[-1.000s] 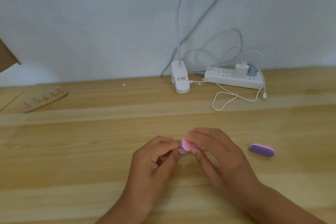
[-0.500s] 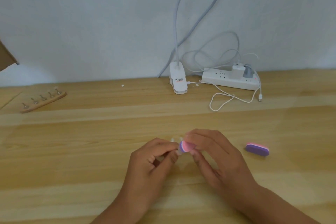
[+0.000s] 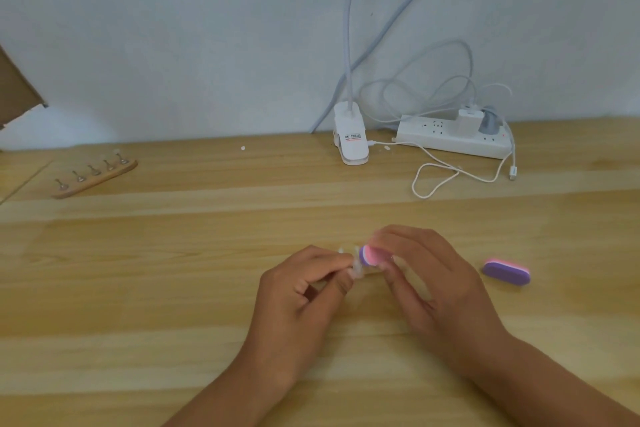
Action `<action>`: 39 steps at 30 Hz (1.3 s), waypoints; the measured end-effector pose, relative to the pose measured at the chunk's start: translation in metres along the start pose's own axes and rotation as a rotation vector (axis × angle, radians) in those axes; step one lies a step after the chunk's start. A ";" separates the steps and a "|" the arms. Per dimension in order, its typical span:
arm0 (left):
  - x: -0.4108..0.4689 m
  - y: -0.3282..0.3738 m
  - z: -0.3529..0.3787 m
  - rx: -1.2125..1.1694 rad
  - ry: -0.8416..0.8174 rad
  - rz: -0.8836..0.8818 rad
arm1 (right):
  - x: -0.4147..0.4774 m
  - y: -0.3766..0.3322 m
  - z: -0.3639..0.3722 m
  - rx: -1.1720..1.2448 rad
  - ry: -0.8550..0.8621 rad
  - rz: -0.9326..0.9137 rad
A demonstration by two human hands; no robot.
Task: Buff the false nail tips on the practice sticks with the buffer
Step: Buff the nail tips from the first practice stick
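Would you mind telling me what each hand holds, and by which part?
The right hand pinches the buffer by its right end; the left hand pinches a clear stick, where exactly is blurred.

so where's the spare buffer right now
In the head view the spare buffer lies on the table, just right of the right hand, nearer the person than the power strip.

Plain pale wall at far side, evenly lit. Light wooden table across full width. White clip lamp base at far centre, gooseneck rising out of view. White power strip just right, looped white cable near it. Brown cardboard edge far left.
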State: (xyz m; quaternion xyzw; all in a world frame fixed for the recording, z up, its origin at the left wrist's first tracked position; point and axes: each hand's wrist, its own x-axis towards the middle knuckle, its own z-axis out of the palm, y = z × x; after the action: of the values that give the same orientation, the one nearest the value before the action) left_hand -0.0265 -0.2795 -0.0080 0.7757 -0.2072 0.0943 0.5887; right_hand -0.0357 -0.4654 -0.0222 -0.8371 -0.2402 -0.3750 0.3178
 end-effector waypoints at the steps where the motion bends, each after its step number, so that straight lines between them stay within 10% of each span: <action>1: 0.000 -0.001 0.000 -0.010 0.011 -0.015 | 0.001 0.000 -0.001 0.006 0.018 0.021; 39: -0.005 0.011 -0.002 -0.235 -0.105 -0.207 | -0.004 -0.005 0.000 0.059 -0.065 -0.102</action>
State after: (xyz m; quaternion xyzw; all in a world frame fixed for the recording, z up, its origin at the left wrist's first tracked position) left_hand -0.0353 -0.2789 0.0006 0.7225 -0.1664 -0.0325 0.6702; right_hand -0.0411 -0.4623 -0.0235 -0.8257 -0.3038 -0.3562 0.3148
